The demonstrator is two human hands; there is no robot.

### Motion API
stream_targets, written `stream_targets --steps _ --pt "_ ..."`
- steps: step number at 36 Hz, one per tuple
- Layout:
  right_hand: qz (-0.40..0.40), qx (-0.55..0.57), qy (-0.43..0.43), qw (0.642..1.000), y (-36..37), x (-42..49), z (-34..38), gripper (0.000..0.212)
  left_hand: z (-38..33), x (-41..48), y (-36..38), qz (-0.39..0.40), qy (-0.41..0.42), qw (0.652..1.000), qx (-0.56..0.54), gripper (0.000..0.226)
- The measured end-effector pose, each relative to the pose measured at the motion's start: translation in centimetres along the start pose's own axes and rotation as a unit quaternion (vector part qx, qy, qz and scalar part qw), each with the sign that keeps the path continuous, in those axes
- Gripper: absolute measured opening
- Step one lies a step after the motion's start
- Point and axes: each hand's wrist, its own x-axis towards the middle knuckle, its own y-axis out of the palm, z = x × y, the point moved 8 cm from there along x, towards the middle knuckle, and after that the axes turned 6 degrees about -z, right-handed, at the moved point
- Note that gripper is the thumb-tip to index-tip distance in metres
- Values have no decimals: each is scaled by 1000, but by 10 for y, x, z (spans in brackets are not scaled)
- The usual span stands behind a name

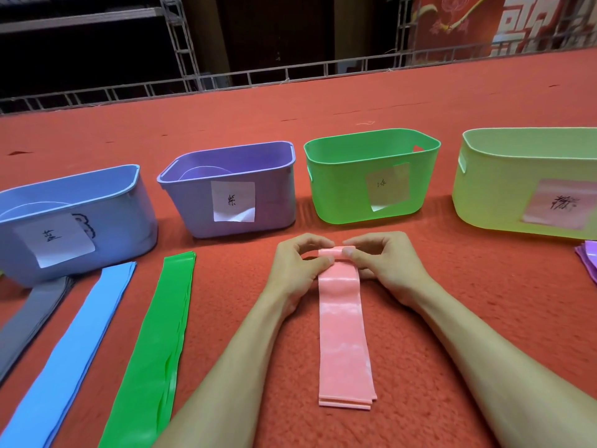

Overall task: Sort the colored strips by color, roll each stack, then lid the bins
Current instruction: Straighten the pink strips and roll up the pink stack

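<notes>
A stack of pink strips [344, 334] lies lengthwise on the red carpet in front of me. Its far end is curled over into a small roll. My left hand [298, 266] pinches the left side of that roll and my right hand [381, 263] pinches the right side. To the left lie a green strip stack [158, 344], a blue strip stack [74, 350] and a grey strip stack [32, 315], all flat. Purple strips [589, 258] show at the right edge.
Along the far side stand a blue bin [122, 202], a purple bin [277, 195], a green bin [339, 195] and a yellow-green bin [491, 189], each with a paper label, none lidded. A metal truss railing [226, 79] borders the carpet behind them.
</notes>
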Motion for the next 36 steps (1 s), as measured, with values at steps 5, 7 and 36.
stream_targets --steps 5,7,36 --pt "-9 16 4 1000 -3 1 -2 17 8 1 4 18 -56 997 -55 19" --pt "-16 12 0 1000 -5 2 -3 20 10 1 5 26 -63 996 -57 20" --pt "8 1 10 1000 3 0 -1 15 2 -3 2 15 -36 998 -56 28"
